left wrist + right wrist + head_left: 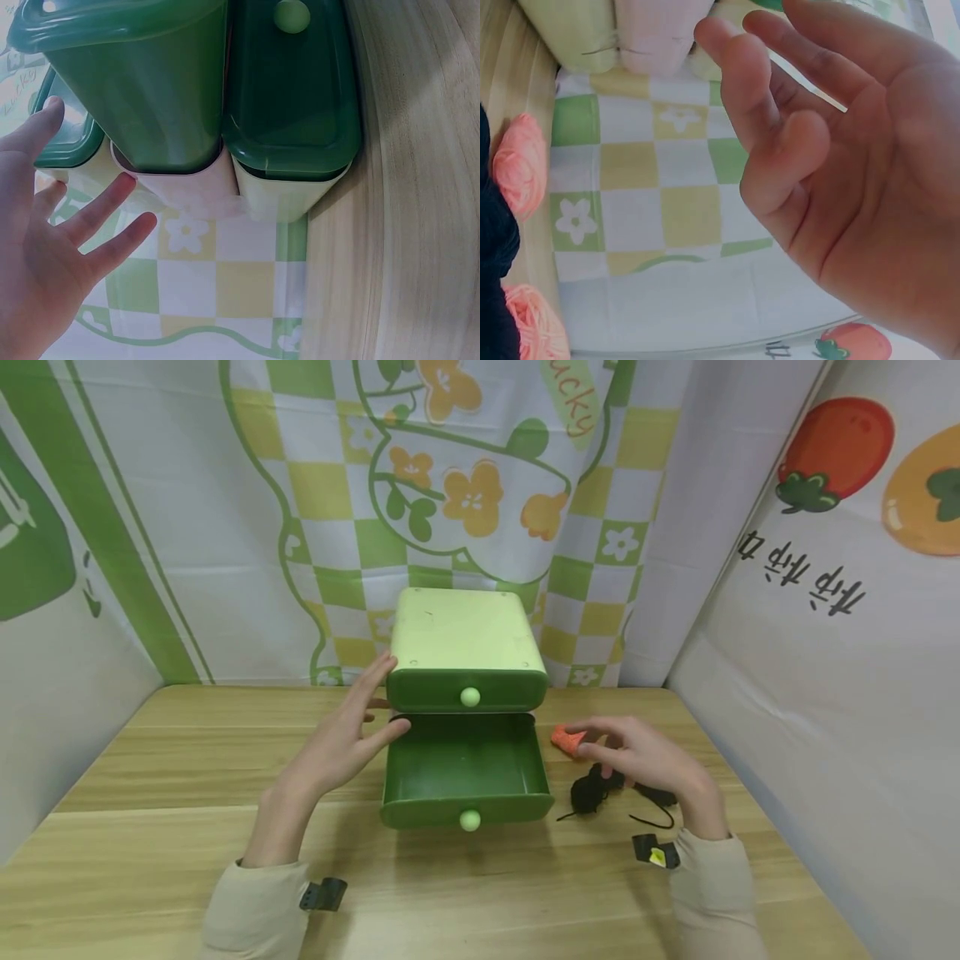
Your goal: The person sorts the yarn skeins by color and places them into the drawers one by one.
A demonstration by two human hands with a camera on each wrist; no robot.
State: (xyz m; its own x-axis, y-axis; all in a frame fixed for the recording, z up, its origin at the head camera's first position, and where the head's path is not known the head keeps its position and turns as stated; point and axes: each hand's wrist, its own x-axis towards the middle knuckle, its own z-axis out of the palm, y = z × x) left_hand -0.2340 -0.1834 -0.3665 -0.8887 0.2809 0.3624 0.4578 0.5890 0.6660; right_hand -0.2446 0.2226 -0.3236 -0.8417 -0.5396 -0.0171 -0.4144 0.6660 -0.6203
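A small cabinet with green drawers stands on the table. Its middle drawer is pulled out, and no contents show inside. My left hand is at the cabinet's left side, fingers spread, thumb by the drawer's left rim; whether it touches is unclear. My right hand hovers over the yarn at the right, fingers loosely bent, holding nothing. Beneath and beside it lie an orange-pink yarn ball, a second pink ball and black yarn with loose strands.
The top drawer and the bottom drawer are closed. A patterned curtain hangs right behind the cabinet. White printed cloth borders the right side. Bare wooden table lies in front.
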